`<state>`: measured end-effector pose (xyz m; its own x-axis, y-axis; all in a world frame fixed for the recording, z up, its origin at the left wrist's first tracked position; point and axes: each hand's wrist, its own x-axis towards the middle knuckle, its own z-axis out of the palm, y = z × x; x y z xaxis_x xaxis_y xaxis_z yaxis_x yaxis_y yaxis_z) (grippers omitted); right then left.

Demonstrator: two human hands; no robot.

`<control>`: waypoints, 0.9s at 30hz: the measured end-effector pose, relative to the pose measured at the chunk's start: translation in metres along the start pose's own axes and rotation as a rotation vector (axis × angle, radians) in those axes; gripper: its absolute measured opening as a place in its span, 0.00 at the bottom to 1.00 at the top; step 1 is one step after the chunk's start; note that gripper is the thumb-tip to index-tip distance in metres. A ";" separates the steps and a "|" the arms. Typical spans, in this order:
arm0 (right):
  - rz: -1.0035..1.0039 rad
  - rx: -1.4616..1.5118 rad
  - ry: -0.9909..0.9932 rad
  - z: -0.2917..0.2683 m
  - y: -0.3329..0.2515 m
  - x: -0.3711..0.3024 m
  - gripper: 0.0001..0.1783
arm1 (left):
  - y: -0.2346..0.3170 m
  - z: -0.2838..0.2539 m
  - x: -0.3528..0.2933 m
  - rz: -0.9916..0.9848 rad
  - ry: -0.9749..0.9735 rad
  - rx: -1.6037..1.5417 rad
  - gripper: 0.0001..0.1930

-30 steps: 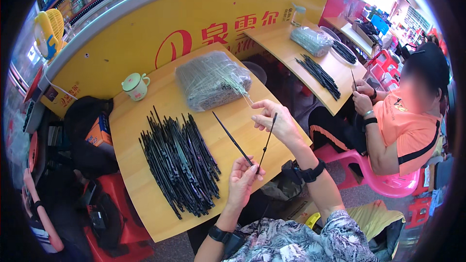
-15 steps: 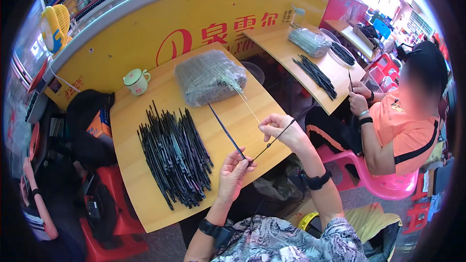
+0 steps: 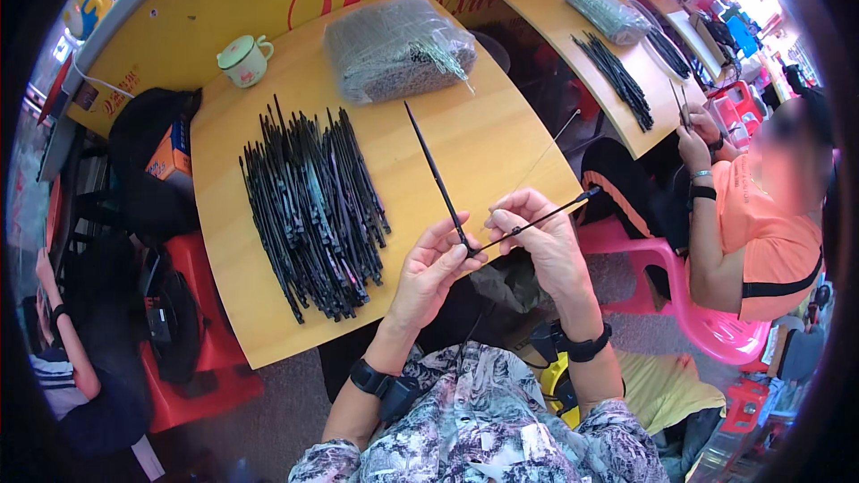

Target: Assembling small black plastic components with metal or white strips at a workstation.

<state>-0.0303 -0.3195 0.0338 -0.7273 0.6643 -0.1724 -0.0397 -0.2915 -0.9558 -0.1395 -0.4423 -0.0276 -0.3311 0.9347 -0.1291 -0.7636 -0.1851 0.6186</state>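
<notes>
My left hand [image 3: 434, 259] pinches a slim black tapered rod [image 3: 431, 165] that points up and away over the table. A second thin black piece [image 3: 550, 216] meets it at my left fingertips and slants off to the right, crossing in front of my right fingers. My right hand [image 3: 537, 237] is closed in a pinch close beside the left. From its fingers a very thin pale strand [image 3: 548, 154] runs up and to the right, with a small dark tip. Left of my hands lies a large pile of black rods [image 3: 313, 215] on the wooden table [image 3: 242, 309].
A clear plastic bag [image 3: 394, 49] of thin strands sits at the table's far side, near a lidded cup [image 3: 244, 63]. At the right table, a person in orange [image 3: 761, 224] holds thin dark pieces, beside another rod pile [image 3: 616, 80]. Red stools [image 3: 192, 340] stand left.
The pale strand in my right hand has come away from the bag and now points right. My hands are closer together, and the view has shifted downward.
</notes>
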 end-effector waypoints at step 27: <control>0.232 0.242 -0.072 -0.001 0.027 -0.002 0.08 | -0.004 0.004 -0.002 0.020 -0.013 0.078 0.19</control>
<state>-0.0296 -0.3277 0.0085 -0.7822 0.5135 -0.3528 -0.0232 -0.5899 -0.8072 -0.1330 -0.4424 -0.0267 -0.3379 0.9351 -0.1065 -0.7116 -0.1798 0.6792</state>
